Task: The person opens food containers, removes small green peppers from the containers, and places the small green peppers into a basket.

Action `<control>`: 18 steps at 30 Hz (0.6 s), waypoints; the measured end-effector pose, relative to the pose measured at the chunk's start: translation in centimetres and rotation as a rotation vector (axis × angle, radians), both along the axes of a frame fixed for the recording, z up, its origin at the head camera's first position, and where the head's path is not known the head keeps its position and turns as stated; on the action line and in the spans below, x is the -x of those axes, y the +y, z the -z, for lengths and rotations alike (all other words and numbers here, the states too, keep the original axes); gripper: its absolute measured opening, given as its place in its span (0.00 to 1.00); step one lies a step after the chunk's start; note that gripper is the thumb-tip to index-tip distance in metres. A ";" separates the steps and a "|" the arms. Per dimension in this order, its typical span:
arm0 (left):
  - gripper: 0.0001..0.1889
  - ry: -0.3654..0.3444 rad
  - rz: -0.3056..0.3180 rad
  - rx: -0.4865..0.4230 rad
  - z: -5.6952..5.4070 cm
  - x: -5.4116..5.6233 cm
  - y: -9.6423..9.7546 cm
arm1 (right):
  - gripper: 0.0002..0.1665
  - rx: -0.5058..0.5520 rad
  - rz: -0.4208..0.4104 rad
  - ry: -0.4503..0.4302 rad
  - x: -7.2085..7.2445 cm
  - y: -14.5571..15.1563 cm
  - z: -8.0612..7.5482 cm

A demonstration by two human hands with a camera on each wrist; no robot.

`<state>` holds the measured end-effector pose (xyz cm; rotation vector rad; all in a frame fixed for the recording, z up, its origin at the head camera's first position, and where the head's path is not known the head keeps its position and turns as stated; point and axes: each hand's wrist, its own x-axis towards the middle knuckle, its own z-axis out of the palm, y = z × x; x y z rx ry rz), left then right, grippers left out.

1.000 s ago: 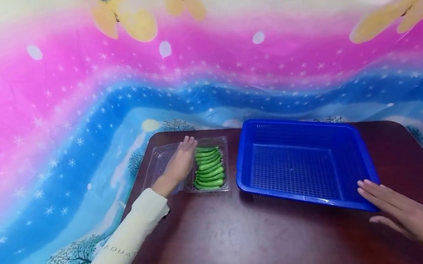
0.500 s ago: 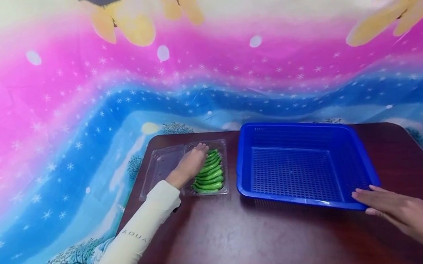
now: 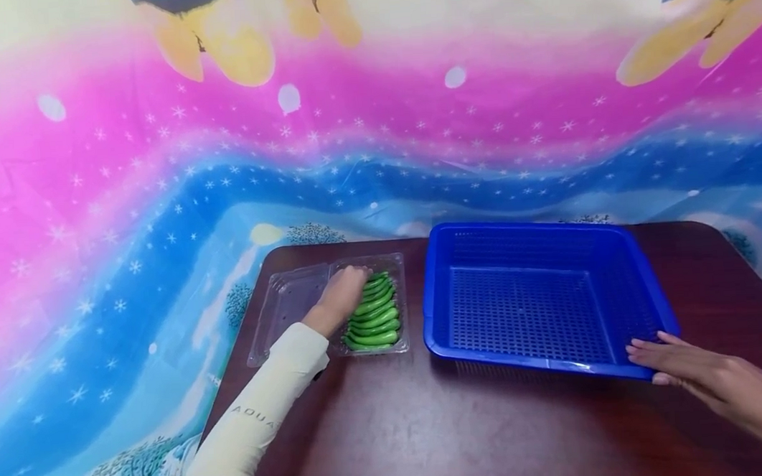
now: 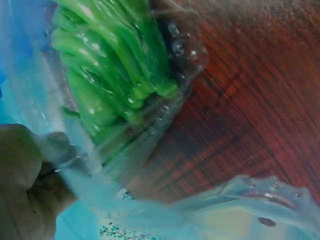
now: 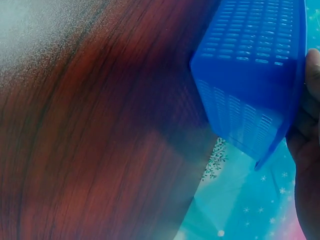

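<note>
Green vegetables (image 3: 374, 317) lie side by side, touching, in a clear tray (image 3: 391, 261) left of centre on the bench (image 3: 469, 435); its lid (image 3: 290, 300) lies flat on the left.

Left hand (image 3: 344, 295): at the far-left part of the row, fingers bent downward. Fingertips hidden; cannot tell whether they pinch a vegetable, the plastic or nothing.

Right hand (image 3: 701, 370): holds the near right corner of the blue basket (image 3: 520, 310), fingers laid over the rim, thumb below it. No vegetables seen in the basket.

Risks (judgement): the tray plastic looks thin and light, so a finger catching its wall could drag or tip it. The pieces are packed tightly and look glossy; lifting one may pull a neighbour along or let it slip. Uneven pressure on one corner could tilt or shift the basket.
</note>
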<state>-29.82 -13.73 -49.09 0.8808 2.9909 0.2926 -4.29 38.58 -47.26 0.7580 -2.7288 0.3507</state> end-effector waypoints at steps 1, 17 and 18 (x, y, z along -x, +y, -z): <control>0.20 0.012 0.002 0.011 0.1 0.1 0.0 | 0.36 0.004 -0.003 -0.006 0.0 0.0 0.0; 0.19 0.081 0.062 0.155 1.1 1.3 0.3 | 0.42 -0.018 0.015 0.000 0.0 0.0 0.2; 0.20 0.077 0.063 0.151 1.0 1.3 0.3 | 0.42 -0.019 0.016 -0.002 0.0 0.0 0.2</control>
